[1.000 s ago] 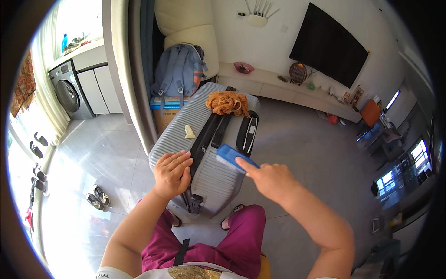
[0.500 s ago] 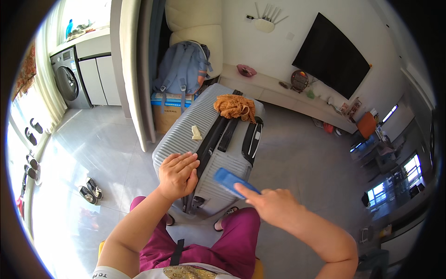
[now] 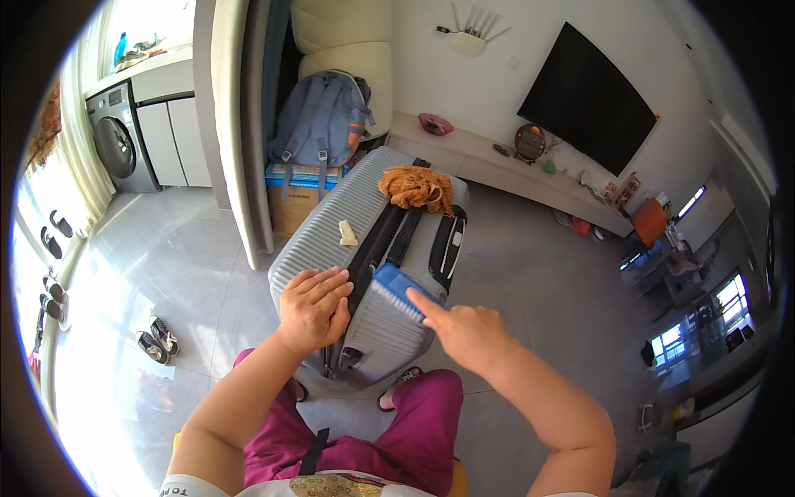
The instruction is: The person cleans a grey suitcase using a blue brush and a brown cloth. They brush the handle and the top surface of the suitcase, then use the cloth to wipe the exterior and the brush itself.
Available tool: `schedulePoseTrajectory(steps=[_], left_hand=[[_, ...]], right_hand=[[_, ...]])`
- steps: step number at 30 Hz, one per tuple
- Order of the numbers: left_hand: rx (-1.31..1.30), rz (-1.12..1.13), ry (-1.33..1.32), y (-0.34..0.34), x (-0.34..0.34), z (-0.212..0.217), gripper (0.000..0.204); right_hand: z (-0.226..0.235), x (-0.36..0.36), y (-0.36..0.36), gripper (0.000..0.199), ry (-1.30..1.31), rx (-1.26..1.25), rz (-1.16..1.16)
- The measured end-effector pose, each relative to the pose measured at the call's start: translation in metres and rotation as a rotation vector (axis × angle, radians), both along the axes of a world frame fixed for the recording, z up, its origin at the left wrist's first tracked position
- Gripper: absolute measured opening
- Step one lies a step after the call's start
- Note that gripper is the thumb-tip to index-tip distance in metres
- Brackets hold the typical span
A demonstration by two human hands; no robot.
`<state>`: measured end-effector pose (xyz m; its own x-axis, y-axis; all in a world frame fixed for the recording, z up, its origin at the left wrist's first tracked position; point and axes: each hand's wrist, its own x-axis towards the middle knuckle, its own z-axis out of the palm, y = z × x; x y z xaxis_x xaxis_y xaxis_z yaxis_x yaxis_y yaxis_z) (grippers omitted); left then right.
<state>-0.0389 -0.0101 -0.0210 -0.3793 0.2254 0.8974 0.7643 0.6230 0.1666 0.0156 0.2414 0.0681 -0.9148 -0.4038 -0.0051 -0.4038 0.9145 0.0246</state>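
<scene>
A grey ribbed suitcase point(image 3: 319, 236) lies flat on the floor in front of my knees. My left hand point(image 3: 313, 306) rests flat on its near end, fingers spread, beside the black zip band. My right hand point(image 3: 464, 331) grips a blue brush point(image 3: 403, 290) with white bristles and presses it on the suitcase's right half. An orange cloth point(image 3: 416, 187) lies bunched at the far end, and a small pale yellow piece point(image 3: 348, 234) sits on the left half.
A blue backpack point(image 3: 319, 120) leans on a cardboard box point(image 3: 291, 207) behind the suitcase. A washing machine point(image 3: 120, 145) stands far left. Shoes point(image 3: 156, 338) lie on the tiled floor at left. A low TV bench point(image 3: 497, 170) runs along the far wall.
My right hand has drawn the blue brush a little nearer along the suitcase's right half. My left hand has stayed flat on the near end. My head has tilted slightly.
</scene>
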Motion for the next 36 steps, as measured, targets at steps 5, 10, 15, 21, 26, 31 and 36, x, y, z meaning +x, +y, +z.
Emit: schedulePoseTrajectory(steps=[5,10,15,21,26,31,36], left_hand=[[0.001,-0.002,-0.015,-0.004,0.001,-0.002,0.019],[0.004,-0.005,-0.008,-0.001,0.001,0.000,0.018],[-0.008,0.000,0.001,-0.004,-0.002,-0.006,0.017],[0.007,0.003,0.009,-0.002,0.000,-0.002,0.018],[-0.011,-0.005,0.007,-0.002,-0.001,-0.004,0.019],[-0.013,0.005,-0.011,-0.005,0.000,-0.005,0.018],[-0.013,-0.025,-0.033,0.000,0.000,-0.003,0.018]], right_hand=[[0.011,0.027,0.020,0.047,-0.111,0.075,-0.027],[0.012,0.007,-0.012,0.049,-0.051,0.036,0.026],[0.023,0.016,0.017,0.055,-0.184,0.102,-0.164],[0.014,0.026,-0.005,0.053,-0.118,0.073,-0.002],[0.007,0.003,0.031,0.052,-0.073,0.083,-0.174],[0.010,0.041,0.015,0.053,-0.104,0.057,-0.042],[0.004,-0.031,0.026,0.047,0.004,0.035,-0.202]])
